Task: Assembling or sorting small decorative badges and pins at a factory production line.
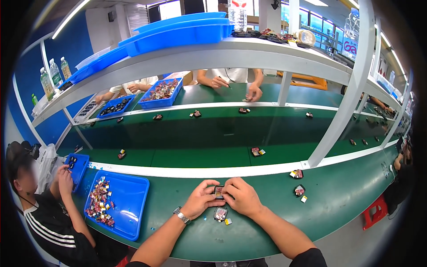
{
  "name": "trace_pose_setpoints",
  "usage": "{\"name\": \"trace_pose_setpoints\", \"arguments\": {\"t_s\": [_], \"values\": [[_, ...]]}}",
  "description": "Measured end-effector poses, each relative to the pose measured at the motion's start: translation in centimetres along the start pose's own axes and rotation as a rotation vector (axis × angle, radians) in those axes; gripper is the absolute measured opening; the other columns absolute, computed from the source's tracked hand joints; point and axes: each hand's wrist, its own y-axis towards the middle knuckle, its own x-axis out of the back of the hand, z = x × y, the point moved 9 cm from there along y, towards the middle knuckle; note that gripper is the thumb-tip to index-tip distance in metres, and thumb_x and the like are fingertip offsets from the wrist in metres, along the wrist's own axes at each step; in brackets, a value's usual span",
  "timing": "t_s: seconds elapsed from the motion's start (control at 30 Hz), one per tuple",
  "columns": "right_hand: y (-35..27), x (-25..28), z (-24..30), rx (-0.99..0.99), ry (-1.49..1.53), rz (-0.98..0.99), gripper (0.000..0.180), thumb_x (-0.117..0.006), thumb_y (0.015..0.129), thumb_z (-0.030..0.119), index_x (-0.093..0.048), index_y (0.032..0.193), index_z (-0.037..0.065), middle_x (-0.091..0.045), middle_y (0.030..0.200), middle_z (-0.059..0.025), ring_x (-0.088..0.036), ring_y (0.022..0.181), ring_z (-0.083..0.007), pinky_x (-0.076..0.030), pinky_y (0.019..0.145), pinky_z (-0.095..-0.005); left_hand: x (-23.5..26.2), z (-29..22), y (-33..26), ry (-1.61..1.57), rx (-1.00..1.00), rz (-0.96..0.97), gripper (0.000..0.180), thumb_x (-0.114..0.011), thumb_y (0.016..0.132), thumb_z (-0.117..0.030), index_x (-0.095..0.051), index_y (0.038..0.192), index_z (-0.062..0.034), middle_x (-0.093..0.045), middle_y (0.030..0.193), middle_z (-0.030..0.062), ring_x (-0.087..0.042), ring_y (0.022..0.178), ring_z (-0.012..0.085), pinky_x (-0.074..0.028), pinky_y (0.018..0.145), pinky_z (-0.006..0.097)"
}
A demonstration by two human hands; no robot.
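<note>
Your left hand [201, 198] and right hand [241, 196] pinch a small dark square part [219, 192] between fingertips; the blue tray [129, 209] beside you holds many small mixed-colour pieces [100, 202].

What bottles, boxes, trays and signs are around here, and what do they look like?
Water bottles: far left shelf, clear with green labels.
Big clear bottle: top shelf, upright.
Stacked blue trays: top shelf, wide and shallow.
Blue tray: left of the left hand, holding small colourful parts.
Sign: top right, white with blue markings.
Small square part: pinched between the left hand and right hand.
</note>
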Motion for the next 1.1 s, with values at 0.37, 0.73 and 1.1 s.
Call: {"name": "trace_pose_setpoints", "arguments": {"t_s": [0.37,0.73,1.1], "values": [[-0.1,-0.8,0.1,0.003,0.028,0.139,0.024,-0.072,0.076,0.004,-0.067,0.099,0.01,-0.062,0.095,-0.0067,-0.062,0.088,-0.0249,-0.053,0.073,-0.0352,-0.3,0.0,0.0,-0.013,-0.021,0.017,0.036,-0.044,0.099,0.001,-0.041,0.134,-0.0026,-0.054,0.13,0.0139,-0.06,0.116,0.0219,-0.053,0.1,0.037],[-0.3,-0.9,-0.9,-0.036,0.068,0.166,0.014,-0.073,0.079,0.008,-0.07,0.093,0.011,-0.057,0.118,-0.0077,-0.055,0.109,-0.0279,-0.053,0.084,-0.0372,-0.4,0.2,0.2,0.045,-0.023,0.016,0.037,-0.05,0.096,0.003,-0.043,0.132,-0.0031,-0.052,0.135,0.0148,-0.058,0.12,0.0233,-0.052,0.102,0.039],[-0.3,-1.0,-1.1,-0.029,0.1,0.141,0.012,-0.072,0.081,0.012,-0.07,0.092,0.008,-0.059,0.121,-0.0086,-0.056,0.113,-0.0291,-0.051,0.09,-0.0392,-0.7,0.3,0.1,0.145,-0.05,0.088,0.041,-0.051,0.095,0.003,-0.043,0.134,-0.0028,-0.053,0.133,0.0139,-0.058,0.119,0.0224,-0.051,0.103,0.039]]}}
